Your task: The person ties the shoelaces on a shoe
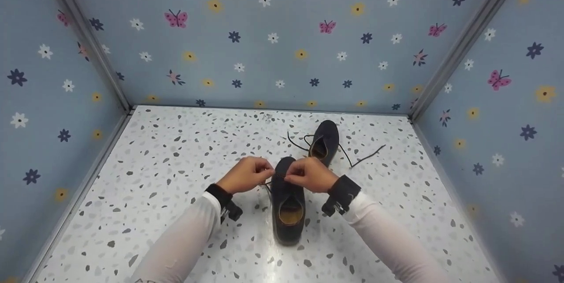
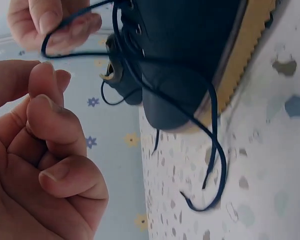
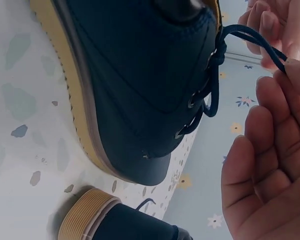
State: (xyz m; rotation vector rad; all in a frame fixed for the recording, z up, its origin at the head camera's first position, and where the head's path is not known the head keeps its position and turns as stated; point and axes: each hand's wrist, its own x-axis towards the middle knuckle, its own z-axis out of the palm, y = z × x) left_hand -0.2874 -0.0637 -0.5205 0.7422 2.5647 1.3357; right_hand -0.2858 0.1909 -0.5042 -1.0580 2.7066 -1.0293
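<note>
A dark blue lace-up shoe [image 1: 288,232] with a tan sole stands on the speckled floor, its toe pointing away from me. Over its front, my right hand [image 1: 310,175] pinches a loop of the dark shoelace [image 3: 250,34] between thumb and forefinger. Facing it across the toe is my left hand [image 1: 246,175], its fingers curled. The lace bends right by the left fingertips in the left wrist view; whether they grip it I cannot tell. Both lace ends [image 2: 223,170] hang loose over the shoe's left side.
The matching shoe [image 1: 332,135] stands ahead and slightly right, laces undone and spread to both sides. Blue panels [image 1: 273,67] with flowers and butterflies wall in the speckled floor [image 1: 185,137] at the back, left and right.
</note>
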